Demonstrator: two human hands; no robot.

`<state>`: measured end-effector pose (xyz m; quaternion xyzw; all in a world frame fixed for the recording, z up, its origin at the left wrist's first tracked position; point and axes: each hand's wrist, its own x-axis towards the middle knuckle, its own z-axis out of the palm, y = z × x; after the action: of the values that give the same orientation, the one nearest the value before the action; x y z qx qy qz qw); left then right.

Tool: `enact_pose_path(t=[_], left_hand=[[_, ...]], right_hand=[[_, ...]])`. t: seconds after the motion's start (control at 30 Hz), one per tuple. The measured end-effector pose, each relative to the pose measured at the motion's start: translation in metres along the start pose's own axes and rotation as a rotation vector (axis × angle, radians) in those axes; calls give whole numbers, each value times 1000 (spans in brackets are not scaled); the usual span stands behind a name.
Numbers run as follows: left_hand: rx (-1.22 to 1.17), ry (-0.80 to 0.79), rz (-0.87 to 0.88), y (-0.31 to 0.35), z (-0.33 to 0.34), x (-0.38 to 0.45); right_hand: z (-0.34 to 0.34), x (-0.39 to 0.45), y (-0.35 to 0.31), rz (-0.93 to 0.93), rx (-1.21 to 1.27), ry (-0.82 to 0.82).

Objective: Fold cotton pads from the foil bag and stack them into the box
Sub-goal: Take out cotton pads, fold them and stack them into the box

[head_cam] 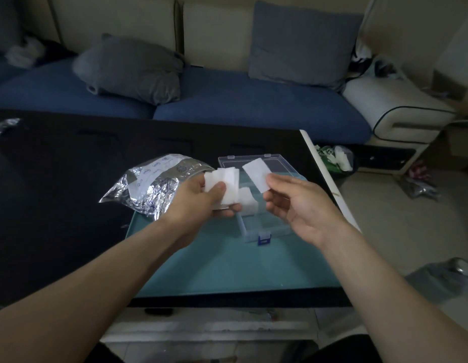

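Both hands are clamped on pads, a bunch (222, 186) gripped in the left hand (201, 203) and one pad (256, 174) pinched by the right hand (298, 203) over the box (264, 224) near the table's (57, 205) right edge, where the loose bunch could be spilled.

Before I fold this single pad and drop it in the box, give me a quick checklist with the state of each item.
1. Single cotton pad separated from the rest: ok, the right hand pinches it alone.
2. Spare pads secured: ok, the left hand holds the bundle.
3. Clear plastic box open: ok, lid lies back.
4. Room in the box: ok, only a few folded pads inside.
5. Pad flat, unfolded: ok.
6. Foil bag within reach: ok, left of the box, on the teal mat.
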<state>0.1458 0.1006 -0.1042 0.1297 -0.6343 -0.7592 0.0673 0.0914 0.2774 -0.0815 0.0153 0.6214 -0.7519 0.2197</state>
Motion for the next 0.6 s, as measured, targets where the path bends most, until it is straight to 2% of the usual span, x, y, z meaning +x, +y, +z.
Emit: enact_pose_path(t=[0.07,0.13,0.2,0.27,0.33,0.4,0.47,0.53,0.6], left_hand=[[-100,93,-27,1,2,1],[-110,104,-38,4,6,0],[-140,36,-77,8,11,-3],[-275,-95,-147,13,14,-6],[-348,-192,-193,16,14,-8],[-248,-165,-170,15,10,-6],[-130,-80,-171,12,5,-3],[-33,-65,-226,9,1,-2],[13,-156,-336,9,-2,-4]], right_hand=[[9,-5,2,-4,50,11],[21,-8,9,-6,1,1],[31,-6,17,-41,-144,46],[34,-3,21,-96,-301,101],[35,-2,19,-137,-350,95],[36,-3,18,-190,-455,56],[33,-4,15,-301,-683,52],[25,-3,11,-449,-865,-82],[20,-3,9,-517,-1046,-293]])
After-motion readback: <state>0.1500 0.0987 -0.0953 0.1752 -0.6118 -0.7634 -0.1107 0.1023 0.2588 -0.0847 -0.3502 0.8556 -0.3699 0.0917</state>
